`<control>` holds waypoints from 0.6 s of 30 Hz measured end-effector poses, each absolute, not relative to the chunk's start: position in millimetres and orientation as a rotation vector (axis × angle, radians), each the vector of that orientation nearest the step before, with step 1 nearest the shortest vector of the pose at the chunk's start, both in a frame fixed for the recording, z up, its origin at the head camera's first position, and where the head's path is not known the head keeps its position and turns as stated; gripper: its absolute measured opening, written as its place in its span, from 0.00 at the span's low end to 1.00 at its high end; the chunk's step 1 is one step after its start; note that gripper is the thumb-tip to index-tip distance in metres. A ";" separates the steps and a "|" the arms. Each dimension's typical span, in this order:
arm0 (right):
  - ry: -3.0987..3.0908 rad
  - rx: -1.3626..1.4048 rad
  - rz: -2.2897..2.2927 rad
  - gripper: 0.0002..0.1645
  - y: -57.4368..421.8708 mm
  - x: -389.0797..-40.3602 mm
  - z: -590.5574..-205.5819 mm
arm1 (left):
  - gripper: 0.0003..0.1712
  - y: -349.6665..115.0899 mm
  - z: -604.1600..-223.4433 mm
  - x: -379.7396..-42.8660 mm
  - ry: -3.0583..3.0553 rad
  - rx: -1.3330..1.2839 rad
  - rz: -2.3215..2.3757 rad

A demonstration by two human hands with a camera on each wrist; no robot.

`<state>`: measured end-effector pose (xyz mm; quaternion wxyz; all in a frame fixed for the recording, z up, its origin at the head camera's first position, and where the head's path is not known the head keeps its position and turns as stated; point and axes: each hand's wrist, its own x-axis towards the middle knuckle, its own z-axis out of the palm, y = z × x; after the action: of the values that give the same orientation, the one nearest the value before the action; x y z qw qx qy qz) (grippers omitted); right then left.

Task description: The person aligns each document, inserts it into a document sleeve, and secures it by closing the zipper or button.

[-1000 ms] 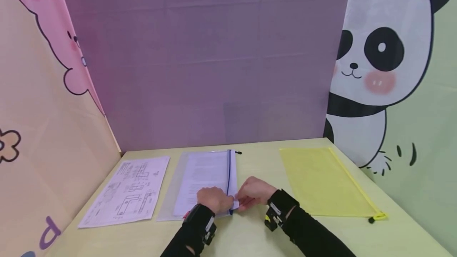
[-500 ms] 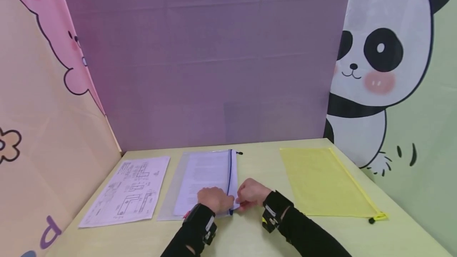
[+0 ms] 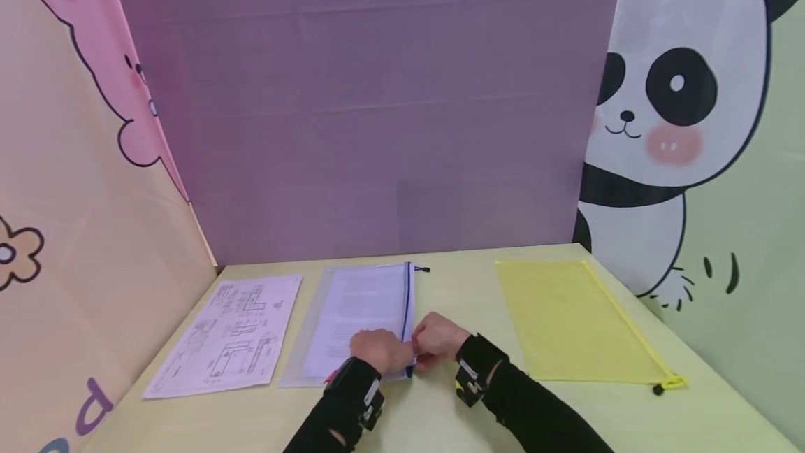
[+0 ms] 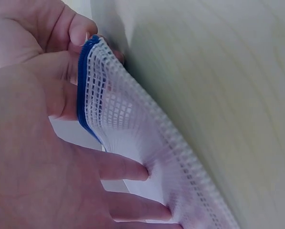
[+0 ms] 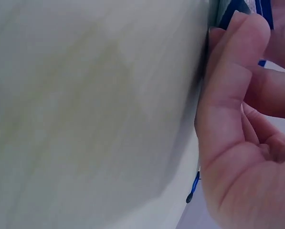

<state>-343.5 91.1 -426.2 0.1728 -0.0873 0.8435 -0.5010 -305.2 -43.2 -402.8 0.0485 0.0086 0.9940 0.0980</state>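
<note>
As your right hand [image 3: 437, 336] is drawing in beside your left hand [image 3: 380, 350], the papers [image 3: 361, 306] are sticking out less past the blue zip [image 3: 407, 299]; both hands are pinching the clear pouch [image 3: 309, 331] at its near end on the tabletop [image 3: 459, 299], so they're probably sitting deeper inside.

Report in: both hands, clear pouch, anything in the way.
Left hand and right hand pinching clear pouch at near end of its blue zip. Papers inside. No obstruction seen; yellow pouch apart, to the right.
</note>
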 end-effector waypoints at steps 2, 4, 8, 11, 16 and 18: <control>2.418 -0.264 -1.404 0.13 89.1 -344.9 -427.2 | 0.35 -43.4 -403.1 -304.8 3.040 0.028 0.307; 2.451 -0.272 -1.375 0.12 87.8 -345.6 -427.2 | 0.34 -43.6 -403.0 -304.7 3.048 0.032 0.314; 2.447 -0.259 -1.386 0.12 85.8 -346.1 -427.8 | 0.32 -44.2 -402.8 -304.0 3.067 0.043 0.326; 2.376 -0.218 -1.420 0.13 86.4 -346.2 -426.7 | 0.29 -44.2 -403.2 -303.5 3.067 0.034 0.330; 2.312 -0.203 -1.420 0.16 91.4 -346.5 -422.6 | 0.30 -43.8 -403.2 -302.9 3.054 -0.006 0.356; 2.334 -0.212 -1.395 0.18 93.7 -346.9 -422.1 | 0.30 -43.4 -402.6 -301.7 3.041 -0.031 0.377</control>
<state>-346.9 93.7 -422.1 0.2058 -0.0760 0.8374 -0.5006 -301.7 -43.4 -402.6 0.0388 -0.0101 0.9916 0.1231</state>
